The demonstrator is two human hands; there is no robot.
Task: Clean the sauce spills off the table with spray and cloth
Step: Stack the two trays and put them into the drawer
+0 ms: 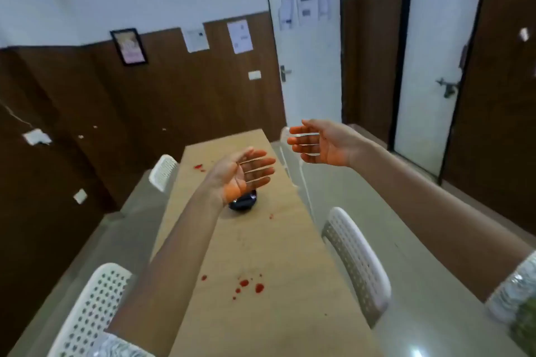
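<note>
A: Head view. Report both hands.

B: The left hand (236, 175) is raised above the desk (290, 240), palm up and turned inward, fingers (258, 166) straight and slightly spread, holding nothing. The right hand (322, 143) is raised higher, past the desk's right edge, palm facing left, its fingers straight and together, also holding nothing. The two hands are apart.

A: Location of the sauce spills?

B: Three groups on the light wood desk top. The near spill cluster (246, 284) lies between the forearms: several red drops, the largest at its right. A small red speck (271, 216) lies mid-desk. The far spill (198, 166) lies toward the left edge, just left of the left hand.

A: Other items on the desk?

B: One dark round object (245, 203), partly covered by the left wrist. Its type cannot be determined. Spray and cloth do not appear in this view.

A: Surroundings?

B: White perforated chairs stand on both sides: near left chair (87, 316), far left chair (162, 171), near right chair (356, 264). Two white doors, the centre door (307, 72) and the right door (432, 66), stand in the brown-panelled wall.

A: Readable labels or writing?

B: Paper sheets (307, 9) are fixed to the centre door, and further notices (239, 36) plus a framed picture (129, 46) hang on the wall. All text is too blurred to read.
</note>
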